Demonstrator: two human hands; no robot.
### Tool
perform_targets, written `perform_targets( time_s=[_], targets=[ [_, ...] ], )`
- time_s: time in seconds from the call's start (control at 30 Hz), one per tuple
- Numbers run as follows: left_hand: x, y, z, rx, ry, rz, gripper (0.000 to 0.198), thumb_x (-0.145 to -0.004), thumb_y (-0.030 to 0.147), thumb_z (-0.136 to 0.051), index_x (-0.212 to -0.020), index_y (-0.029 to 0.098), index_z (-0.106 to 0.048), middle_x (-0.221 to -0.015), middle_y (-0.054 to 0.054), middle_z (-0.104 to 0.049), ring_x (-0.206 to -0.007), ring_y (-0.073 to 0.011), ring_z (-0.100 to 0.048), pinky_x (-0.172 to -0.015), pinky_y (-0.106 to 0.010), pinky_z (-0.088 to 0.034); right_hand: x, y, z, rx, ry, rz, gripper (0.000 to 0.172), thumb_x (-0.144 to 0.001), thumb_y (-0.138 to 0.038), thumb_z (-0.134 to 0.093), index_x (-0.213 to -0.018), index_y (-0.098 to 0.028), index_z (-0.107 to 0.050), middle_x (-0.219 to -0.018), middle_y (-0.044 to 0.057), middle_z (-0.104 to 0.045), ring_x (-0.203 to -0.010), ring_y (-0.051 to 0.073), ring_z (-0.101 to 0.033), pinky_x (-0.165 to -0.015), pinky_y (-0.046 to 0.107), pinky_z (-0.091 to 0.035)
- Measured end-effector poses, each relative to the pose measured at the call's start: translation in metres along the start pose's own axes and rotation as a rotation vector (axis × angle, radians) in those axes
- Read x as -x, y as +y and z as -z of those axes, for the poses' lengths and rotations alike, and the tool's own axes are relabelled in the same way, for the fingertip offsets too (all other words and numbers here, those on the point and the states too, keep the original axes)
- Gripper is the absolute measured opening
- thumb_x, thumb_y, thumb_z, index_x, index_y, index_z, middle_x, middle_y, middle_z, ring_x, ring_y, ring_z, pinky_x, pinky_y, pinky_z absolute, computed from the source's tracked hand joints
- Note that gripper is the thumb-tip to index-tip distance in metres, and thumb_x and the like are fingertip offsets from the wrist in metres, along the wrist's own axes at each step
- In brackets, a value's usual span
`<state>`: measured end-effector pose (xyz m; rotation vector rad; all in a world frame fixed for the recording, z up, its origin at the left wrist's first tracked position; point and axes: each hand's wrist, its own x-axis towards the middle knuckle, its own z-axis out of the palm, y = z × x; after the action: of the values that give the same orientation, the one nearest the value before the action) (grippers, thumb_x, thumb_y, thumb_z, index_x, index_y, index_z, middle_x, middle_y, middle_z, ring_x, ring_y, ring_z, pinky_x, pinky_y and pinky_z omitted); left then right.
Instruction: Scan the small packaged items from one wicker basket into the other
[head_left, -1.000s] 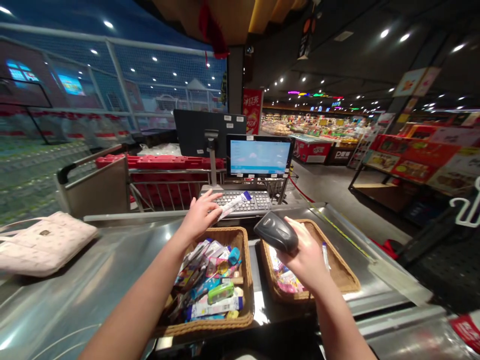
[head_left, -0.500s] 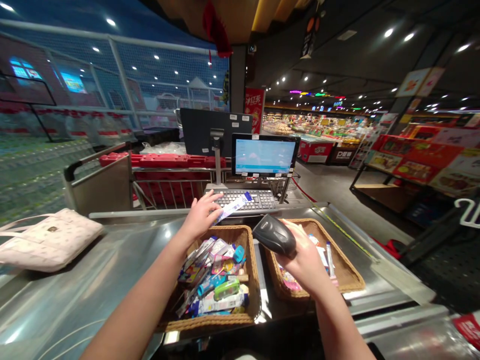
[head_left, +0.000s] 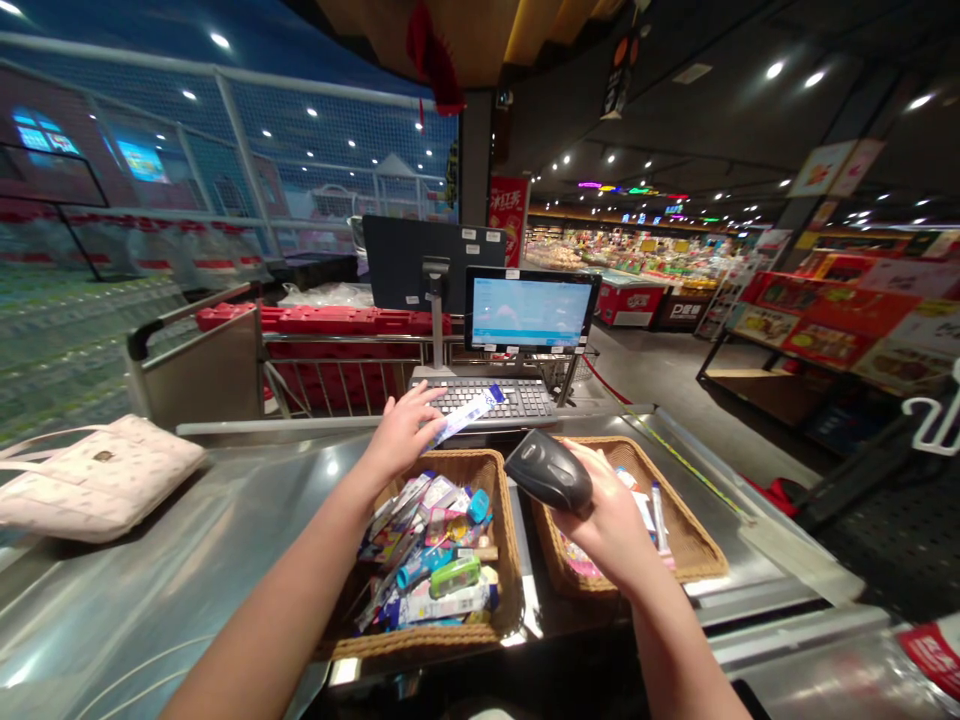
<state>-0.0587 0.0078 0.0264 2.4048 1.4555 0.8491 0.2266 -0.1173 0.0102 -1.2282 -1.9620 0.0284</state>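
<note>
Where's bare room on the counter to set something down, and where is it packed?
Bare steel counter lies between the pale handbag and the left wicker basket, with a narrower strip right of the right wicker basket. The left basket is the most crowded, heaped with packets.

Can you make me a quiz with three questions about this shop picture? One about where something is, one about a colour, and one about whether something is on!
1. Where is the pale pink handbag?
A) on the steel counter
B) hanging from a hook
C) on a person's shoulder

2. What colour is the barcode scanner in the right hand?
A) yellow
B) black
C) red

3. Is the checkout screen on?
A) yes, lit up
B) no, dark
C) it's covered with a cloth

Answers:
1. A, it lies on the steel at the left.
2. B, its casing looks black.
3. A, it glows pale blue.
</note>
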Motion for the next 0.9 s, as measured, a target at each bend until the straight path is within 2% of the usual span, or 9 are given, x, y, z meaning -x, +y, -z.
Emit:
perform_targets(
  time_s=[0.37,0.77,0.9],
  targets=[
    [0.0028,0.0027,0.0030,0.009,-0.001,0.012,0.028,-0.087,0.038,-0.046,-0.078,0.024,-0.068,-0.144,-0.002,-0.051,-0.143,-0.0340,-0.030,-0.107,-0.074,-0.014,0.0045,0.0023,-0.0010,-0.003,-0.023,-0.019,0.043,-0.073,-0.018,-0.058,-0.115,-0.023,-0.062,-0.126,0.010,-0.063,-0.125,0.032,-0.052,-0.108,0.056,-0.037],
    [0.0040,0.0009,0.0028,0.013,-0.007,0.009,0.026,-0.088,0.037,-0.046,-0.081,0.025,-0.068,-0.145,-0.003,-0.050,-0.143,-0.0330,-0.028,-0.106,-0.075,-0.014,0.0067,-0.0012,-0.0024,-0.049,-0.030,-0.047,0.047,-0.071,-0.014,-0.058,-0.117,-0.022,-0.061,-0.123,0.011,-0.064,-0.125,0.031,-0.052,-0.108,0.054,-0.039],
    [0.0055,0.0021,0.0019,0.015,-0.008,0.018,0.028,-0.088,0.038,-0.046,-0.077,0.024,-0.068,-0.145,-0.001,-0.050,-0.143,-0.0327,-0.029,-0.107,-0.075,-0.014,0.0068,-0.0026,-0.0034,-0.040,-0.034,-0.053,0.046,-0.071,-0.014,-0.056,-0.117,-0.023,-0.061,-0.122,0.010,-0.065,-0.124,0.031,-0.053,-0.107,0.053,-0.039]
  ],
)
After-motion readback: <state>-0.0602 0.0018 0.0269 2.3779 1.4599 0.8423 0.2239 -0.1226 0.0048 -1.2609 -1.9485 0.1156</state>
